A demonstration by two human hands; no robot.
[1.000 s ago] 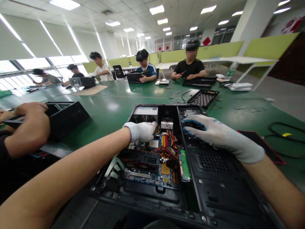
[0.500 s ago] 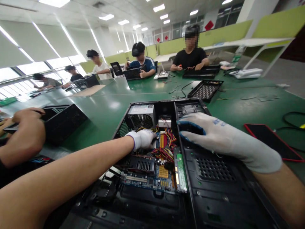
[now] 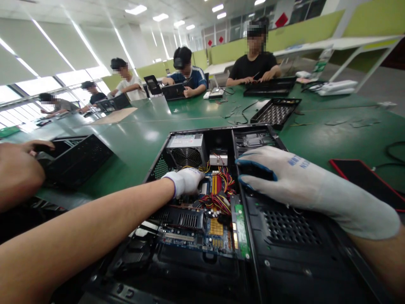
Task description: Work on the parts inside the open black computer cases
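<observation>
An opened black computer case (image 3: 202,274) lies in front of me with its inside facing up. My left hand (image 3: 189,180), in a white glove, reaches down to the blue motherboard (image 3: 190,245) below the power supply (image 3: 186,151). Its fingers are curled together, and what they hold is hidden. Bundled coloured wires (image 3: 218,198) lie right beside these fingertips. My right hand (image 3: 268,169), in a white and blue glove, rests at the case's dividing edge, thumb and fingers apart. Below that hand lies a perforated black panel (image 3: 291,228). A green circuit board (image 3: 242,232) sits along the divider.
On the green table (image 3: 139,143), a black tray (image 3: 275,113) lies beyond the case. A red-edged black pad (image 3: 367,181) is at right. At left, a co-worker's hand (image 3: 19,169) is at another black case (image 3: 79,160). Several people work across the table.
My view has shifted slightly. Both gloved hands keep about the same places on the case. At left, the co-worker's arm has moved left.
</observation>
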